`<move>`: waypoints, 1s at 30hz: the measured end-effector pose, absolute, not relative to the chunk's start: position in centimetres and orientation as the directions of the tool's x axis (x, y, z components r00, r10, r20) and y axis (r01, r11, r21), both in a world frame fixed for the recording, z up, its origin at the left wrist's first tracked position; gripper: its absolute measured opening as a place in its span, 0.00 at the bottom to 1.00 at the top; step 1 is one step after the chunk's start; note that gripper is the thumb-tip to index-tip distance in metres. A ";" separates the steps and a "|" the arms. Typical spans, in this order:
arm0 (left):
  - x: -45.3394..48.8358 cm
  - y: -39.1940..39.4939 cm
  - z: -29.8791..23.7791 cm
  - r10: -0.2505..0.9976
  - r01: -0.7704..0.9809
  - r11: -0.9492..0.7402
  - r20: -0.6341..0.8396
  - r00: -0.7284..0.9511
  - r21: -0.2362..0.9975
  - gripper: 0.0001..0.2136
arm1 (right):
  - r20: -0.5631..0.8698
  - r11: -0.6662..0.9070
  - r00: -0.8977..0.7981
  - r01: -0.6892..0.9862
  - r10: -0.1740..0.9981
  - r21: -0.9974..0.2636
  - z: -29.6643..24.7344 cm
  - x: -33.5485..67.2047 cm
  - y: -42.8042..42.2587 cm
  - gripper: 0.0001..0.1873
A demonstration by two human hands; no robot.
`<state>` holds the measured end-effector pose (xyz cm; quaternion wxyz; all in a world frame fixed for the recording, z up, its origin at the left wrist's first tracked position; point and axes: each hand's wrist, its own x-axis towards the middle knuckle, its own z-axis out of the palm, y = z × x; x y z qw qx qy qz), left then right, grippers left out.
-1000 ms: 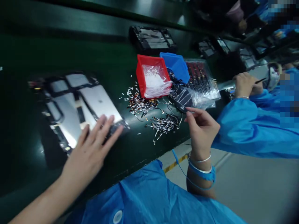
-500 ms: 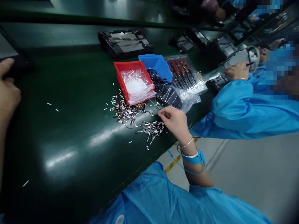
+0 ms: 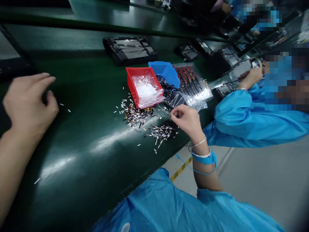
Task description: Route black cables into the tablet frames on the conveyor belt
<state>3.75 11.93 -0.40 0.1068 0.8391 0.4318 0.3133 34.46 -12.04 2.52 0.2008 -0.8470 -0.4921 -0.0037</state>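
Observation:
Above the green table my left hand (image 3: 31, 100) hangs with fingers and thumb apart, holding nothing; it is nearest to a black-framed device (image 3: 11, 53) at the left edge. My right hand (image 3: 187, 119) is closed in a pinch on a thin dark cable (image 3: 166, 114) that runs left from the fingertips. Just below that hand lies a pile of short cables with silvery ends (image 3: 161, 132). Farther left is a second pile of cables with gold and white ends (image 3: 136, 115). Behind it a red bin (image 3: 131, 84) holds a plastic bag of small white pieces (image 3: 145, 88).
A blue bin (image 3: 164, 71) with black cables, a clear tray of parts (image 3: 193, 80) and a plastic bag (image 3: 196, 102) stand behind my right hand. Another black device (image 3: 130, 50) lies at the back. At right a co-worker's blue sleeve (image 3: 253, 119) reaches over the table.
My left hand has come away from the device at the left, moving right and into fuller view. My right hand still pinches the cable; the view has shifted slightly.

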 end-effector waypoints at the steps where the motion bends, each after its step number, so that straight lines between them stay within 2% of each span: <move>1: 4.2 10.9 -0.1 0.766 0.645 -0.633 0.470 0.439 0.429 0.20 | 0.280 -0.398 0.523 0.827 0.805 -0.398 2.5 34.7 -12.7 0.04; 3: 5.0 9.2 0.3 0.716 0.592 -0.688 0.531 0.454 0.420 0.16 | 0.397 -0.330 0.561 0.791 0.727 -0.514 2.3 34.8 -13.8 0.04; 4: 5.4 8.3 0.4 0.712 0.555 -0.696 0.538 0.452 0.455 0.15 | 0.444 -0.301 0.586 0.772 0.678 -0.560 2.2 34.5 -14.2 0.04; 6: 6.1 6.4 0.5 0.757 0.467 -0.650 0.458 0.466 0.600 0.14 | 0.549 -0.224 0.589 0.776 0.594 -0.590 2.0 33.1 -14.6 0.04; 7: 6.5 5.2 0.6 0.793 0.408 -0.571 0.348 0.501 0.713 0.13 | 0.613 -0.159 0.534 0.814 0.582 -0.558 1.9 32.0 -14.5 0.04; 8: 7.0 3.9 0.7 0.806 0.341 -0.434 0.190 0.561 0.834 0.13 | 0.679 -0.069 0.431 0.868 0.594 -0.491 2.0 30.7 -14.4 0.04; 9: 7.4 2.7 0.8 0.766 0.276 -0.233 0.001 0.643 0.932 0.14 | 0.733 0.057 0.268 0.921 0.626 -0.386 2.0 29.3 -14.1 0.05; 10: 7.9 1.4 0.8 0.662 0.227 0.010 -0.176 0.728 0.974 0.16 | 0.751 0.194 0.078 0.944 0.656 -0.268 2.1 27.9 -13.8 0.06; 11: 8.3 0.3 0.9 0.529 0.203 0.242 -0.304 0.792 0.949 0.18 | 0.740 0.319 -0.102 0.935 0.665 -0.158 2.2 26.6 -13.4 0.06; 12: 8.6 -0.6 1.0 0.408 0.190 0.420 -0.372 0.834 0.887 0.20 | 0.722 0.420 -0.245 0.905 0.647 -0.069 2.3 25.4 -13.0 0.05; 14: 8.9 -1.7 1.0 0.297 0.164 0.589 -0.401 0.867 0.792 0.20 | 0.693 0.526 -0.398 0.850 0.601 0.032 2.2 23.7 -12.2 0.04; 16: 8.9 -1.8 1.2 0.334 0.118 0.600 -0.381 0.862 0.792 0.18 | 0.709 0.530 -0.401 0.847 0.579 0.046 2.0 22.8 -11.4 0.04; 19: 8.4 -0.8 1.5 0.438 0.061 0.555 -0.353 0.827 0.830 0.15 | 0.735 0.492 -0.293 0.868 0.612 -0.064 1.7 22.4 -10.7 0.04; 22: 8.1 0.0 1.8 0.486 0.077 0.463 -0.326 0.811 0.883 0.13 | 0.699 0.382 -0.052 0.865 0.713 -0.325 2.1 22.3 -10.2 0.06; 24: 8.0 0.2 2.0 0.484 0.115 0.397 -0.314 0.817 0.911 0.12 | 0.598 0.228 0.161 0.823 0.785 -0.520 2.6 22.2 -9.8 0.08; 26: 8.0 0.2 2.0 0.467 0.140 0.368 -0.313 0.827 0.919 0.11 | 0.491 0.110 0.282 0.770 0.824 -0.628 3.2 22.4 -9.3 0.12; 28: 7.9 0.1 2.1 0.447 0.159 0.357 -0.318 0.836 0.920 0.11 | 0.475 0.097 0.266 0.785 0.839 -0.612 3.8 22.8 -8.6 0.15; 30: 7.9 0.0 2.1 0.432 0.180 0.339 -0.323 0.842 0.923 0.10 | 0.517 0.180 0.128 0.845 0.846 -0.503 4.3 23.4 -8.1 0.12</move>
